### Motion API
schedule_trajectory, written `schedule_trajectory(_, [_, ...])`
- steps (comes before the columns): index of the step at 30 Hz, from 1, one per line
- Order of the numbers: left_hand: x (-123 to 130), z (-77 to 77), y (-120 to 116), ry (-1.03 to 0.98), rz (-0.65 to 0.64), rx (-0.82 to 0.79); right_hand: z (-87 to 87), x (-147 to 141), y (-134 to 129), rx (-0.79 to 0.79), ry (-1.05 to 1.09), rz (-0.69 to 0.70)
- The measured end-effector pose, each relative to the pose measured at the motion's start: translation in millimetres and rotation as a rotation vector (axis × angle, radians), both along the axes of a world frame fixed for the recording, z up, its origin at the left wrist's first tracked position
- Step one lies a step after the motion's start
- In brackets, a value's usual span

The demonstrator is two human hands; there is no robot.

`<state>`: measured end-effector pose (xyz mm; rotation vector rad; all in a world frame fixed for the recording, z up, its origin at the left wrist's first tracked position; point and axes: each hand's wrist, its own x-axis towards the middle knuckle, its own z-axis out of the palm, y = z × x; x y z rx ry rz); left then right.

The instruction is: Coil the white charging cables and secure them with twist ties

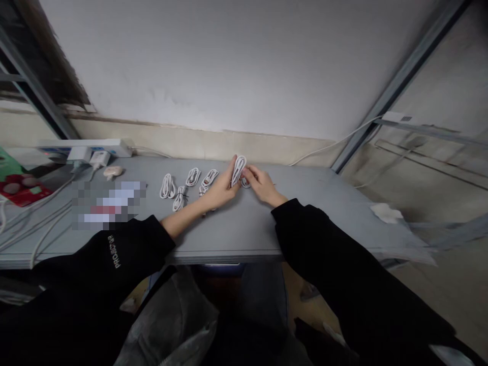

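Note:
My left hand (pixel 224 189) is closed around a coiled white cable (pixel 239 169), held up over the table. My right hand (pixel 262 184) meets it from the right, thumb and fingers pinched at the coil's side; any small part between those fingertips is too small to make out. Part of another white loop (pixel 246 182) shows below the right fingertips. Left of my left hand lie several bundled white cables, among them a coil (pixel 167 186), one with a dark tie (pixel 180 199), and one farther back (pixel 193 177). My left forearm partly covers the nearest bundles.
On the grey table (pixel 236 236), a power strip (pixel 120 147) with plugged-in chargers, a small pale case (pixel 113 172), and a red item (pixel 25 189) stand left, with loose cords. A white crumpled piece (pixel 386 213) lies right. Metal posts and a wall border the table.

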<state>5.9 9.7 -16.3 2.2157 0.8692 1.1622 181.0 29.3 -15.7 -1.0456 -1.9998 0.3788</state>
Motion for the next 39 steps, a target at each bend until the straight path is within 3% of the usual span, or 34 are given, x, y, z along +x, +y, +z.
schedule_trajectory(4, [0, -0.4, 0, 0.037, -0.047, 0.112, -8.8, -11, -3, -0.032, 0.113, 0.141])
schedule_trajectory(10, [2, 2.5, -4, 0.065, -0.052, 0.101, -7.6, -15, -5, -0.106, 0.289, 0.144])
schedule_trajectory(14, [2, 11.0, -13, 0.157, 0.030, 0.028, -5.9, -14, -9, -0.137, 0.219, 0.023])
schedule_trajectory(19, [-1, 23.5, -20, 0.285, 0.121, 0.091, -8.6, -11, -2, -0.127, 0.223, -0.101])
schedule_trajectory(24, [-10, 32.9, -18, 0.490, 0.405, 0.136, -10.9, -6, 12, -0.138, 0.262, -0.212])
schedule_trajectory(30, [-21, 37.7, -11, 0.814, 0.664, 0.141, -12.8, -2, 17, -0.185, 0.319, -0.192])
schedule_trajectory(36, [-22, 36.4, -13, 0.924, 0.662, 0.078, -10.7, -2, 10, -0.208, 0.133, -0.246])
schedule_trajectory(39, [-22, 35.9, -16, 0.966, 0.651, 0.086, -9.6, -4, 2, -0.207, 0.038, -0.208])
